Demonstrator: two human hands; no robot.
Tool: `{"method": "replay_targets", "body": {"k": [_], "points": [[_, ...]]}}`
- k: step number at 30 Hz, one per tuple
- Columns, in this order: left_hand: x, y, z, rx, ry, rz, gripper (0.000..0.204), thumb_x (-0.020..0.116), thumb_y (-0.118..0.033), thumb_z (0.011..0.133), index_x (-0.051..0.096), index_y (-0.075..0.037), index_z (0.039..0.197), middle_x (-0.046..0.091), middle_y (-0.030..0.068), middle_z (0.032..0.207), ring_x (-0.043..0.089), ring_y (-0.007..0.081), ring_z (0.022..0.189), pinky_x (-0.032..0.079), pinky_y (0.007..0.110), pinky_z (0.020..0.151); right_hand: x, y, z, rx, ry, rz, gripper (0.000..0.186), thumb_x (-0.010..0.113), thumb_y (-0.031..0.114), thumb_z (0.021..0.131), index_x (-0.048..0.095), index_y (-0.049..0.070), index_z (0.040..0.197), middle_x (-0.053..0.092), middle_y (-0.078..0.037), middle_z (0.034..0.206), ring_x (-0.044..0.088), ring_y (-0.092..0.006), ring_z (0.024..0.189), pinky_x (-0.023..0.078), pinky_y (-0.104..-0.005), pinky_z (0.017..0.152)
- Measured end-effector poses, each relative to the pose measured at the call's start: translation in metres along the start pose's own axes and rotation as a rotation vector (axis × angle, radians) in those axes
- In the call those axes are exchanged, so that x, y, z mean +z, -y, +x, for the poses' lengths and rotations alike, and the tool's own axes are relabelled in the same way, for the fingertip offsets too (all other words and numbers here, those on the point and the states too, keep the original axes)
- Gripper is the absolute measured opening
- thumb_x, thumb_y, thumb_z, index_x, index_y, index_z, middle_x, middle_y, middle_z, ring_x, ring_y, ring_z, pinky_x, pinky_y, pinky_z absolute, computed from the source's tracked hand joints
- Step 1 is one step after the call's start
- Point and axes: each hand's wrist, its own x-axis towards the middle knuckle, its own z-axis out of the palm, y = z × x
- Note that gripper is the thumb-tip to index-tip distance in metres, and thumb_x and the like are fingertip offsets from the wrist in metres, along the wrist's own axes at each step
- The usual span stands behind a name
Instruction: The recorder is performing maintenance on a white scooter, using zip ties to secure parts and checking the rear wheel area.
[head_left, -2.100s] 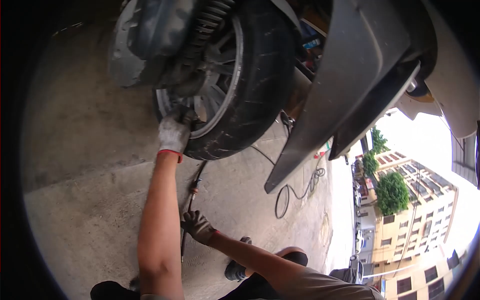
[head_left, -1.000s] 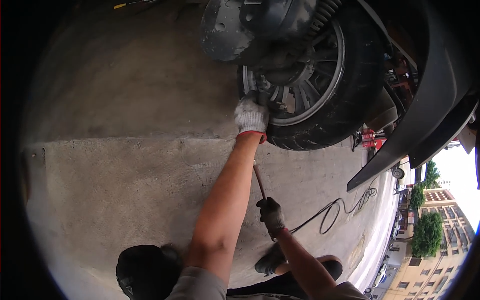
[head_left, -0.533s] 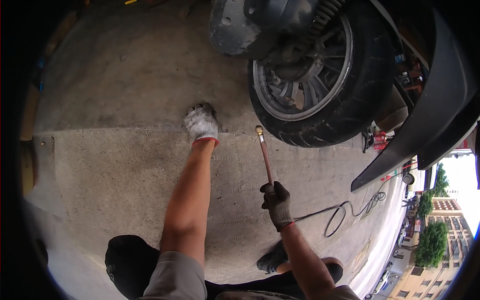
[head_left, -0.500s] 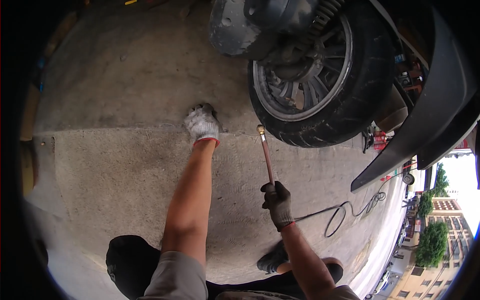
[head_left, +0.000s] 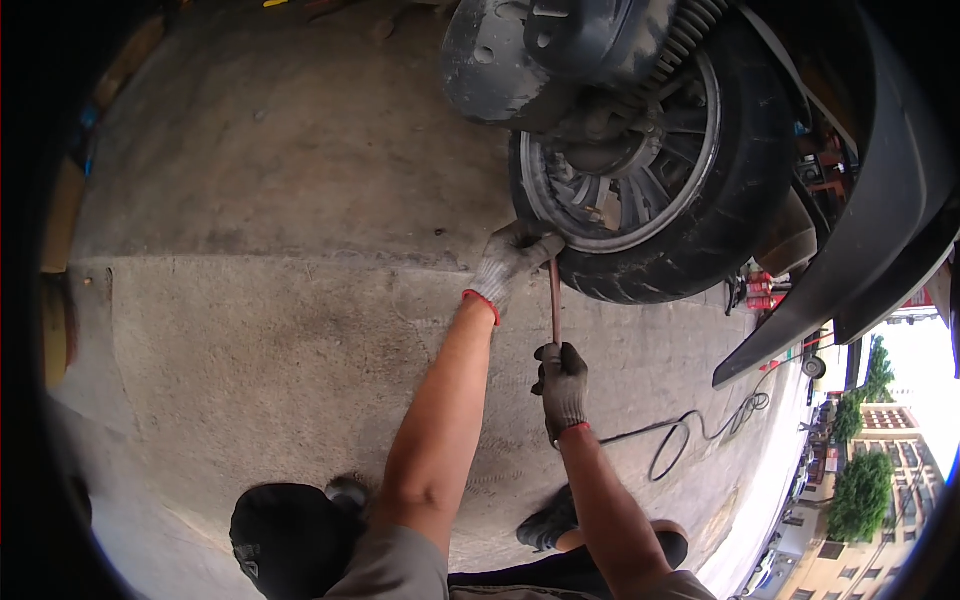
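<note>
My left hand [head_left: 517, 258], in a dirty white glove with a red cuff, is closed at the head of a long, thin copper-coloured tool [head_left: 556, 305], against the lower left of the wheel's rim [head_left: 610, 241]; the tool's tip is hidden by my fingers. My right hand [head_left: 564, 390], in a darker glove, grips the lower end of that tool, from which a black hose [head_left: 660, 430] runs off to the right. The black tyre [head_left: 748, 170] has a spoked rim and stands beneath a ribbed rubber boot [head_left: 680, 45] and a scuffed dark housing [head_left: 495, 70].
A concrete floor [head_left: 250, 370] has a seam across it. A dark curved body panel [head_left: 830, 260] overhangs at the right, with red items [head_left: 762, 290] behind it and a street with trees and a building [head_left: 885, 470] beyond. Boxes [head_left: 62, 220] lie along the far left.
My left hand left the rim, moved onto the floor, then came back right to the tool's head at the rim. My right hand raised the tool toward the tyre.
</note>
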Motion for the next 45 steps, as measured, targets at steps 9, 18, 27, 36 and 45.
{"method": "replay_targets", "body": {"k": [9,18,27,36,45], "points": [[-0.012,-0.014,0.002,-0.056,0.131,-0.136,0.028,0.065,-0.028,0.091,0.066,-0.003,0.104,0.068,0.0024,0.084,0.057,0.0087,0.072,0.045,0.023,0.065,-0.023,0.041,-0.01,0.171,0.604,0.52,0.038,0.05,0.037,0.097,0.058,0.0,0.095,0.053,-0.004,0.066,0.049,-0.0115,0.052,0.044,-0.0271,0.048],[0.013,-0.017,0.02,-0.051,0.111,-0.1,0.027,0.062,-0.028,0.093,0.069,-0.006,0.107,0.066,-0.0028,0.086,0.054,0.0063,0.075,0.042,0.022,0.067,0.031,0.046,-0.011,0.146,0.304,0.256,0.025,0.053,0.028,0.096,0.056,0.005,0.087,0.044,0.002,0.059,0.038,-0.0071,0.049,0.029,-0.0239,0.043],[0.026,-0.019,0.045,-0.044,0.05,-0.011,0.027,0.065,-0.031,0.091,0.071,-0.01,0.107,0.062,-0.0034,0.082,0.05,0.0078,0.073,0.041,0.024,0.065,0.048,0.03,0.016,0.01,-0.032,-0.004,0.028,0.054,0.029,0.091,0.058,0.003,0.081,0.051,-0.003,0.06,0.047,-0.012,0.055,0.037,-0.0319,0.051],[0.019,-0.031,0.053,-0.159,0.121,-0.009,0.026,0.062,-0.03,0.092,0.07,-0.009,0.104,0.058,-0.0037,0.076,0.047,0.0077,0.068,0.038,0.024,0.059,0.057,0.041,0.01,0.014,0.006,0.142,0.024,0.055,0.026,0.092,0.055,0.004,0.082,0.05,0.0,0.061,0.045,-0.0092,0.054,0.035,-0.0285,0.049],[0.021,-0.042,0.059,-0.197,0.275,-0.114,0.025,0.06,-0.029,0.093,0.068,-0.009,0.106,0.055,-0.0049,0.076,0.041,0.0059,0.057,0.032,0.022,0.051,0.056,0.026,0.028,-0.065,0.0,0.228,0.026,0.054,0.026,0.092,0.059,0.002,0.084,0.051,-0.001,0.061,0.044,-0.0097,0.053,0.035,-0.0282,0.05]]}}
